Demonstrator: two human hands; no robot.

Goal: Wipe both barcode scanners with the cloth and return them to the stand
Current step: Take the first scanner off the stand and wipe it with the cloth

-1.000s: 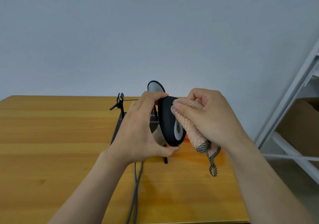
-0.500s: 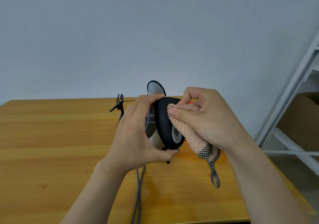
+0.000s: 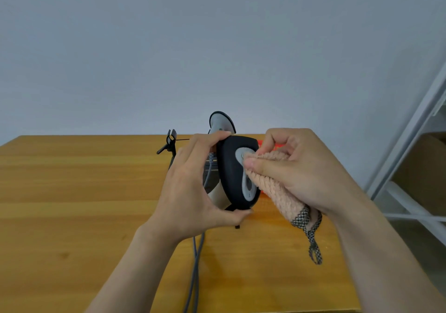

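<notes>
Above the wooden table [image 3: 72, 192], the left hand [image 3: 190, 192] grips the black barcode scanner [image 3: 231, 168], thumb beneath, fingers on top. Its long axis stands near vertical, button face turned right. The right hand [image 3: 296, 168] clutches the pink cloth [image 3: 277, 187] against that face. The second scanner [image 3: 220, 122] rises behind.

The left hand [image 3: 190, 192] and right hand [image 3: 296, 168] are bare, with short, plain fingernails [image 3: 249, 162]; the left forearm [image 3: 135, 271] and right forearm [image 3: 376, 252] are bare to the lower edge
</notes>
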